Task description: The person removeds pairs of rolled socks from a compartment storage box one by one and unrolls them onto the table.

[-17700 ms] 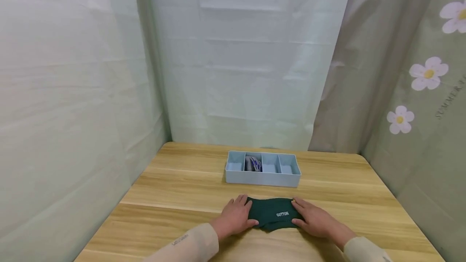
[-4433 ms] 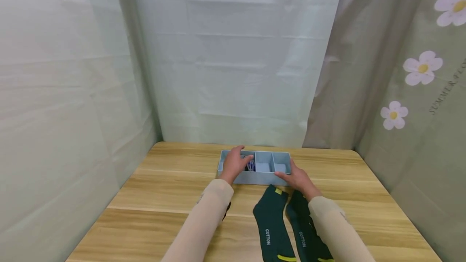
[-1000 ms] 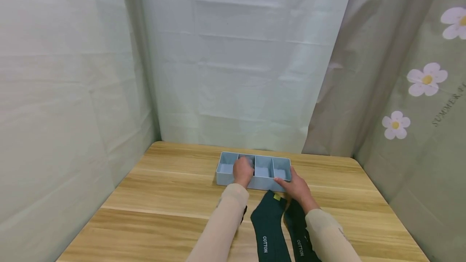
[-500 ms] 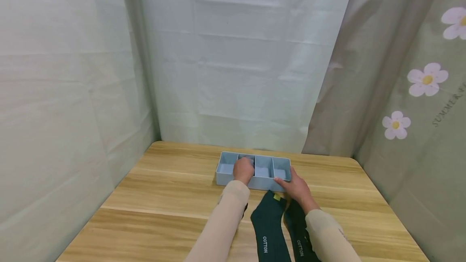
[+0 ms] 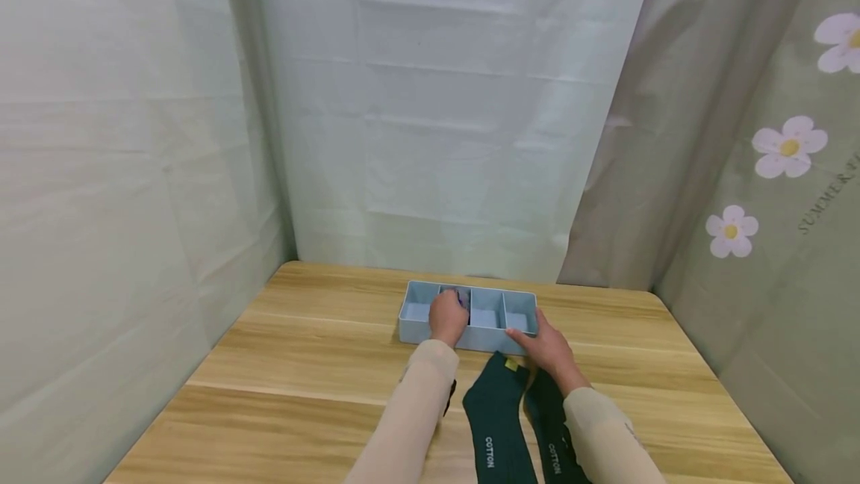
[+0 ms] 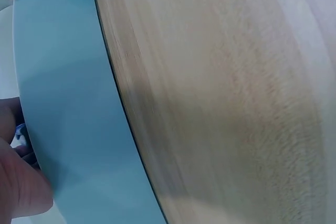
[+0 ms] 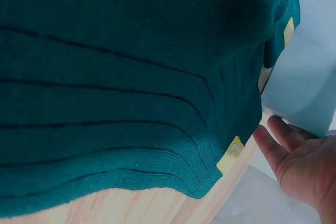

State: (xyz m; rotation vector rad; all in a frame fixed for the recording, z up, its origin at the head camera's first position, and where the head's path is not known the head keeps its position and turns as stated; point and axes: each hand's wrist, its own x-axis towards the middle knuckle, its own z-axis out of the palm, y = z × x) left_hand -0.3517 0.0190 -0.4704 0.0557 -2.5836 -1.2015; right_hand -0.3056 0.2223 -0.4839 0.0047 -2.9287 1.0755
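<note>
A pale blue divided box (image 5: 484, 339) stands toward the back of the table. My left hand (image 5: 448, 317) reaches into its second compartment from the left, fingers curled on a grey-and-purple folded sock bundle (image 5: 463, 296), mostly hidden under the hand. In the left wrist view, a blue-and-white bit of the bundle (image 6: 21, 135) shows between thumb and finger. My right hand (image 5: 551, 348) holds the box's right front corner, thumb on the front wall and fingers along the end. Two dark green socks marked COTTON lie flat: the left sock (image 5: 496, 417) and the right sock (image 5: 549, 424), partly under the right sleeve.
The other three compartments show bare bottoms, such as the third compartment (image 5: 487, 312). The wooden table (image 5: 282, 364) reaches back to a hanging pale curtain (image 5: 430, 133). A flowered curtain (image 5: 793, 260) hangs at the right.
Green fabric that lay folded under both hands is now two socks laid lengthwise. My left hand has gone down into the second compartment and shifts slightly there; my right hand stays on the box corner.
</note>
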